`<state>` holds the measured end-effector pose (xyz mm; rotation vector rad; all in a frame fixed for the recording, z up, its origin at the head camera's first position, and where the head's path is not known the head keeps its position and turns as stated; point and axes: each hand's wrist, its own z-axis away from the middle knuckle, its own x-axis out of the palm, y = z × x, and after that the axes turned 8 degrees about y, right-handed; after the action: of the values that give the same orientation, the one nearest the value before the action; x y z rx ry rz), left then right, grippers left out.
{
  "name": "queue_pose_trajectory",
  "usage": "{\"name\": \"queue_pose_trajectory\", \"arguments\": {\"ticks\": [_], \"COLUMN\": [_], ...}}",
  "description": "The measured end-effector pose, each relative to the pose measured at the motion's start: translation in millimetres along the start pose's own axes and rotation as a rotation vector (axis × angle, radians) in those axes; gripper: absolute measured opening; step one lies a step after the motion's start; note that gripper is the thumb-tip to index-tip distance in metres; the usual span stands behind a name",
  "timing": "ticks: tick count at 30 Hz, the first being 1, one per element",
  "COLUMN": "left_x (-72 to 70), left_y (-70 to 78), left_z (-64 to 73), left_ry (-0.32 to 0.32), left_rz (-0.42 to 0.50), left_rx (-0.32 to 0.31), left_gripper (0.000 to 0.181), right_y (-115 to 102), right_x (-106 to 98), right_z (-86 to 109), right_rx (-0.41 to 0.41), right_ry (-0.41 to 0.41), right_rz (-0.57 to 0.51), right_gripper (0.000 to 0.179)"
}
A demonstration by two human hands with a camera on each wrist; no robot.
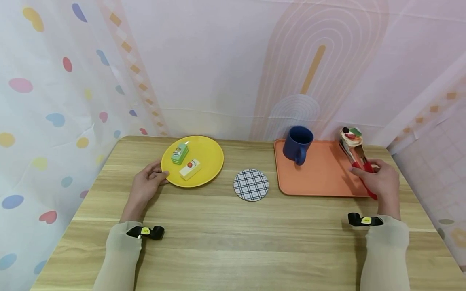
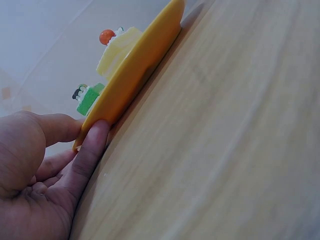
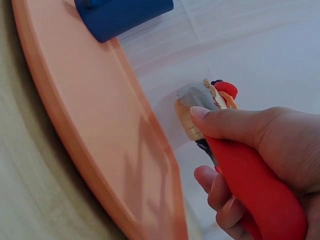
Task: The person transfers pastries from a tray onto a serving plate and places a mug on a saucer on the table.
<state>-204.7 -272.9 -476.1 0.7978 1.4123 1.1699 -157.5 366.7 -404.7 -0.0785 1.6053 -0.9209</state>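
Observation:
At the left, my left hand (image 1: 145, 184) pinches the near-left rim of a yellow plate (image 1: 209, 161), thumb on one side and fingers on the other. On the plate lie a small green toy cake (image 1: 180, 154) and a pale yellow toy cake (image 1: 190, 169), each with a topping. My right hand (image 1: 385, 182) grips red-handled tongs (image 3: 260, 187) over the right end of the tray. Between the tong tips is a toy cake slice (image 1: 351, 137) topped with cream, red fruit and a dark berry; the thumb partly hides it in the right wrist view.
An orange tray (image 1: 313, 182) lies at the back right, with a dark blue mug (image 1: 296, 143) upright on its back-left part. A round checked coaster (image 1: 251, 184) sits between plate and tray. Printed cloth (image 1: 204, 72) hangs along the table's back edge.

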Motion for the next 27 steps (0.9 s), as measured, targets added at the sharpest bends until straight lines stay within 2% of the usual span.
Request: {"name": "queue_pose_trajectory", "arguments": {"ticks": [27], "left_x": [0.9], "left_y": [-1.0], "left_z": [0.7], "left_ry": [0.002], "left_rz": [-0.006], "left_rx": [0.022], "left_gripper": [0.063], "right_y": [-16], "right_x": [-8], "right_z": [10.0], "right_rx": [-0.071], "right_ry": [-0.001], "right_rz": [-0.040], "right_gripper": [0.086]}}
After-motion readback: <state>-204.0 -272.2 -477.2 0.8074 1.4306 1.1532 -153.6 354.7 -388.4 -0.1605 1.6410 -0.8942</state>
